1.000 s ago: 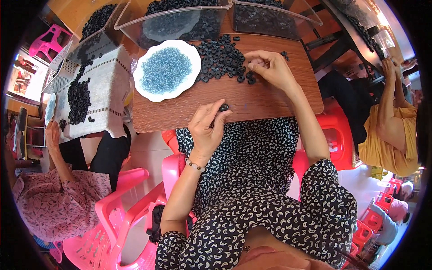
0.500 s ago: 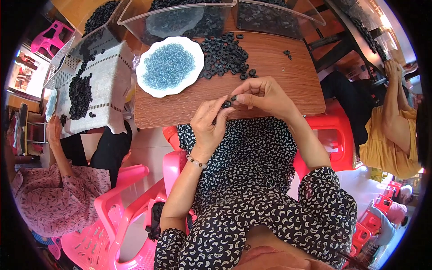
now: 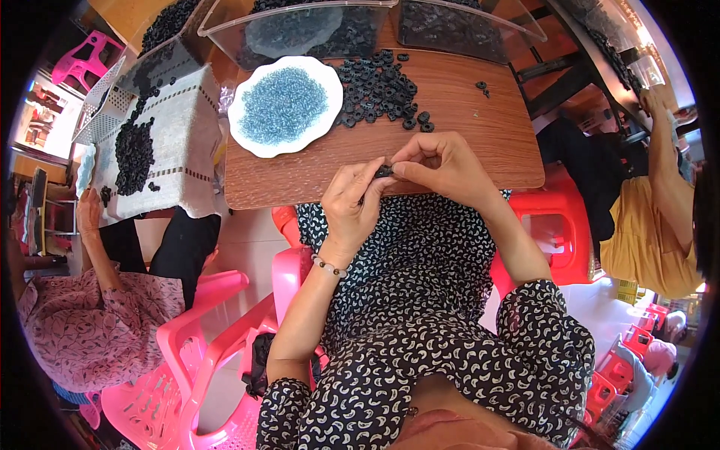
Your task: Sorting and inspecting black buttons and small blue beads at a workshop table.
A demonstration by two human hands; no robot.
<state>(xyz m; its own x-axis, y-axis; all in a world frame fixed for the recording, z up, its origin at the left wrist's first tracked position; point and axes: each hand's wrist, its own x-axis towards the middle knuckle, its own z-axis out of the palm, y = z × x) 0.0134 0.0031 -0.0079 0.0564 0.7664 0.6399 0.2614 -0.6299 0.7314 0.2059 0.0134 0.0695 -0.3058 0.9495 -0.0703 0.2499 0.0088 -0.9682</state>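
Observation:
Over the near edge of the brown table point(image 3: 300, 184), my left hand point(image 3: 350, 199) pinches a small black part point(image 3: 384, 171) between thumb and fingers. The thumb and forefinger of my right hand point(image 3: 444, 166) are closed together against the right end of that part; whether they hold a separate tiny piece is too small to tell. Beyond my hands lies a loose pile of black ring-shaped parts point(image 3: 379, 90). To its left stands a white scalloped plate point(image 3: 330, 124) heaped with small clear bluish pieces point(image 3: 283, 105).
Clear plastic bins point(image 3: 307, 41) of black parts line the table's far side. Two small black pieces point(image 3: 482, 88) lie at the right. On the left, a cloth-covered table point(image 3: 176, 142) bears more black parts, with a co-worker in pink point(image 3: 105, 322) beside it. Another person in yellow point(image 3: 649, 232) sits at right.
The black part between my fingers has turned and now sits more level, with my right fingertips pressed closer to it. Both hands stay in nearly the same place. The view has shifted slightly.

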